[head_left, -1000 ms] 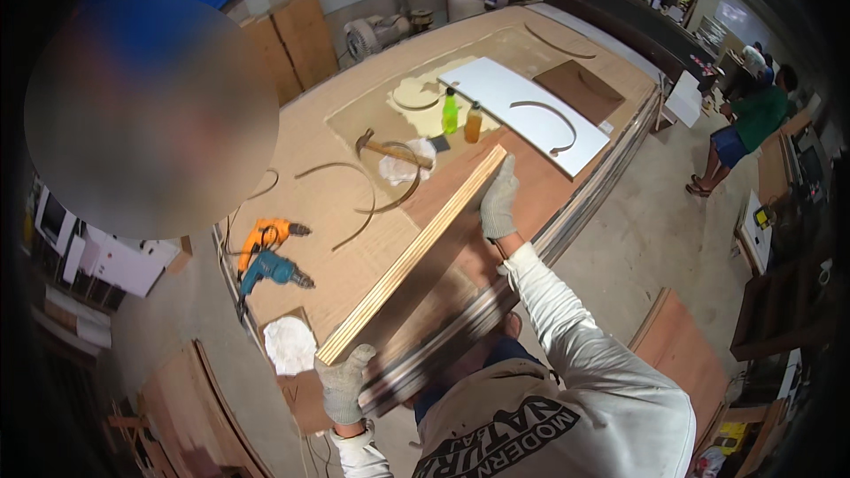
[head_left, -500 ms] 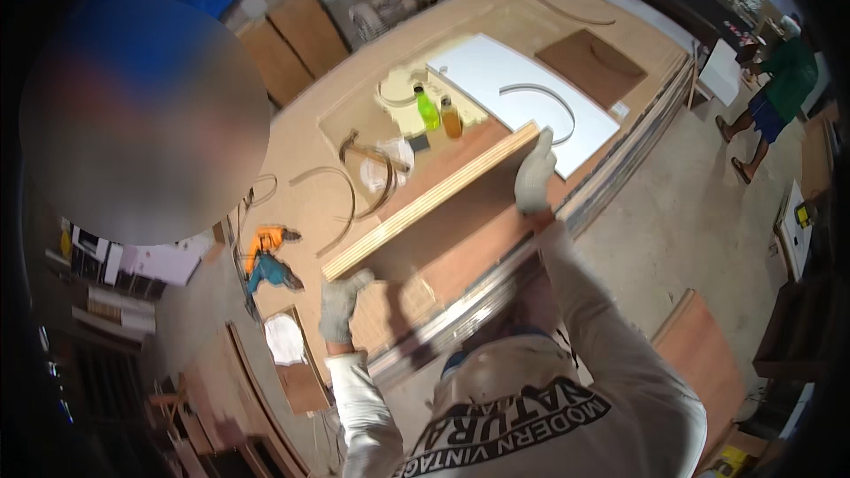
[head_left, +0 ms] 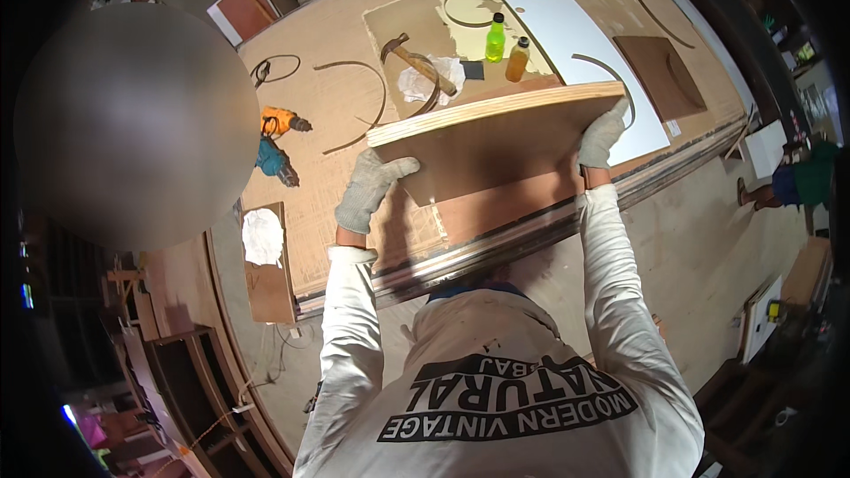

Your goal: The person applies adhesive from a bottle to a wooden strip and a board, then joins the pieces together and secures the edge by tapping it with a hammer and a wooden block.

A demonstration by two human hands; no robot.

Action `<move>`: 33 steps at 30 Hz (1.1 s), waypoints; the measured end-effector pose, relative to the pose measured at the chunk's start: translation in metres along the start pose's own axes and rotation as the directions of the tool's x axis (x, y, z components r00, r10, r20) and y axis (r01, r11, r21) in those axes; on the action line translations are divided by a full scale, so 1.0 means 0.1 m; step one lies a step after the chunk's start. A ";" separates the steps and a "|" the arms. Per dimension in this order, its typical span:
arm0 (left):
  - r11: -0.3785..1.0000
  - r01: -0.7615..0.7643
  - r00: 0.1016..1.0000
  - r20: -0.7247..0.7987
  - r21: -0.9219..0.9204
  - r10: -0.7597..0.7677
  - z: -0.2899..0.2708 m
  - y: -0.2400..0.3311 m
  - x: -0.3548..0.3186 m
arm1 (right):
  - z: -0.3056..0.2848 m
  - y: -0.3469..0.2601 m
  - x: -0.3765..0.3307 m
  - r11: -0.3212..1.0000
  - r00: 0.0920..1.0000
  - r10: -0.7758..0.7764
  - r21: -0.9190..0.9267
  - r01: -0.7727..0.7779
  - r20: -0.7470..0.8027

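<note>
A thick plywood panel point(head_left: 496, 149) with a pale layered edge is raised on edge above the worktable point(head_left: 332, 204), tilted, its brown face toward me. At its left end my left hand point(head_left: 367, 190), in a grey knit glove, grips the corner with the thumb across the face. My gloved right hand point(head_left: 603, 140) is closed on the opposite end. Beyond the panel lie a hammer point(head_left: 425, 66) on crumpled white cloth point(head_left: 416, 87) and a curved thin strip point(head_left: 382, 97). A green bottle point(head_left: 495, 41) and an amber bottle point(head_left: 517, 62) stand close by.
On the table's left are an orange drill point(head_left: 279, 120) and a teal drill point(head_left: 276, 162). A white panel point(head_left: 567, 31) and a brown board point(head_left: 655, 75) lie on the right. Another person point(head_left: 801, 179) stands at far right; a blurred patch covers the left.
The view has turned, and the panel now appears more level, with its left end higher in the picture. Both hands have kept their hold on it.
</note>
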State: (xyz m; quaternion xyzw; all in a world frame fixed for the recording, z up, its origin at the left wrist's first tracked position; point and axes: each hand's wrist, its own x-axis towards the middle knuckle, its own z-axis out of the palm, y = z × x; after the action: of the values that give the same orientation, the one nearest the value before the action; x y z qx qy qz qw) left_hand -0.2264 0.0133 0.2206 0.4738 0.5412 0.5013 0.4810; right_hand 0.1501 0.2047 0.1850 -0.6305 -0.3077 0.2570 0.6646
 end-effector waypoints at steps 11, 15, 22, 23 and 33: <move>0.994 0.063 0.991 0.125 -0.092 -0.051 -0.06 -0.20 -0.11 | -0.08 0.15 0.02 0.993 1.000 -0.029 0.118 0.030 -0.010; 0.969 0.026 0.990 0.129 0.245 -0.059 -0.10 -0.41 0.02 | -0.11 0.28 0.14 0.976 0.984 -0.168 -0.149 0.157 -0.060; 0.913 -0.015 0.961 0.258 0.408 -0.100 -0.38 -0.89 -0.03 | -0.05 0.20 0.03 0.991 0.997 -0.032 0.130 0.041 -0.069; 0.828 -0.175 0.931 0.362 0.533 -0.036 -0.55 -1.17 0.05 | -0.03 0.20 0.00 0.986 0.998 -0.038 0.161 0.045 -0.050; 0.182 0.060 0.887 -0.136 0.982 0.441 -0.61 -1.55 1.19 | -0.19 0.56 0.27 0.971 0.993 -0.096 0.211 0.108 -0.065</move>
State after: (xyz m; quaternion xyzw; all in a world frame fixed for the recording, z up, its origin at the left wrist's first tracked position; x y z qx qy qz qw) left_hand -0.3024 0.1185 0.0627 0.6223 0.7512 0.1891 -0.1123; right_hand 0.1847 0.2153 0.1312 -0.5454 -0.2920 0.2367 0.7492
